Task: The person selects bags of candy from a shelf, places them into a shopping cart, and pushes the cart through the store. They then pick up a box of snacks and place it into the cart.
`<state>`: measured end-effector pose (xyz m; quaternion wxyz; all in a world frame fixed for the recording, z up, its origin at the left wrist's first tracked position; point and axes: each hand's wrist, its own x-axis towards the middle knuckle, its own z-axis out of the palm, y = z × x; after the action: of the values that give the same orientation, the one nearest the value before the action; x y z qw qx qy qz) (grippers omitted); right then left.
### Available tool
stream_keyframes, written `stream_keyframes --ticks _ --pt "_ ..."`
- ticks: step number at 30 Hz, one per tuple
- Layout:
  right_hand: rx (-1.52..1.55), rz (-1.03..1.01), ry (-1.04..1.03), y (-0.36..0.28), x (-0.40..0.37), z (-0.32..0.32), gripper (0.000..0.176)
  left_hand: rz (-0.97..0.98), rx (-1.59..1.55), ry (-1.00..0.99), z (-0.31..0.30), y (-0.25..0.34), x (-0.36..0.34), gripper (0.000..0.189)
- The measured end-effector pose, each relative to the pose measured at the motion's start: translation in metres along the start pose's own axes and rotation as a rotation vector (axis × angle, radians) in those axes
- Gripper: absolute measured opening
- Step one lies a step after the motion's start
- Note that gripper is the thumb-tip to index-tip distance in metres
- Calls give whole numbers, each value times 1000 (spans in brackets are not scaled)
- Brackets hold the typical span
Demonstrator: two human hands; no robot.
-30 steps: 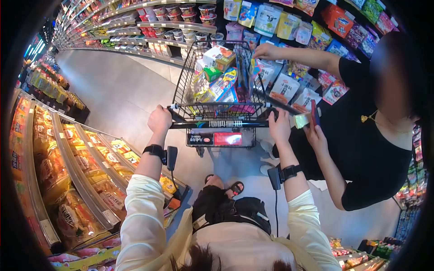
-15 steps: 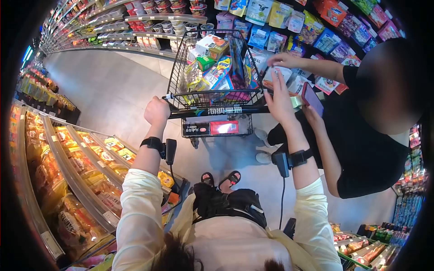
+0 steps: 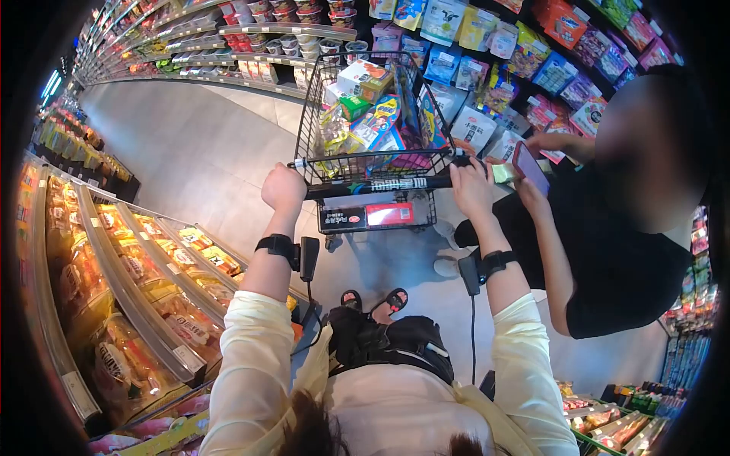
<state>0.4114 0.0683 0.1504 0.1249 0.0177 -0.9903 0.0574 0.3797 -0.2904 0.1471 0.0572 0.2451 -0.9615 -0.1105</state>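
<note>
A black wire shopping cart stands in front of me, filled with snack bags and boxes. My left hand is wrapped round the left end of its black handle bar. At the bar's right end lies my right hand, its fingers bent over the bar. On the lower rack sits a black and red box. Beside my right hand, a person in black holds a phone and a pale green item.
Shelves of packaged bread run along the left. Cups and tubs line a shelf ahead, and hanging snack bags fill the rack at the upper right. Grey floor stretches to the upper left.
My right hand has come down from beside the cart onto the handle bar. The other person's far hand has drawn back from the snack rack toward the phone. The cart appears slightly further right.
</note>
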Motion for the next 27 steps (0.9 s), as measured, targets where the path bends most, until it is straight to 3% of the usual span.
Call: stream_keyframes --ticks 10,13,19,27 --pt "25 -101 274 8 -22 -6 31 12 -72 19 -7 -1 -28 33" --pt "34 -52 201 5 -30 -17 30 41 -26 -79 -20 -4 -32 29" --pt "27 -68 242 4 -55 -26 28 109 -114 -41 -25 -17 -38 37" --pt "33 -87 285 -13 -90 -43 19 -18 -223 -23 -34 -28 -41 44"
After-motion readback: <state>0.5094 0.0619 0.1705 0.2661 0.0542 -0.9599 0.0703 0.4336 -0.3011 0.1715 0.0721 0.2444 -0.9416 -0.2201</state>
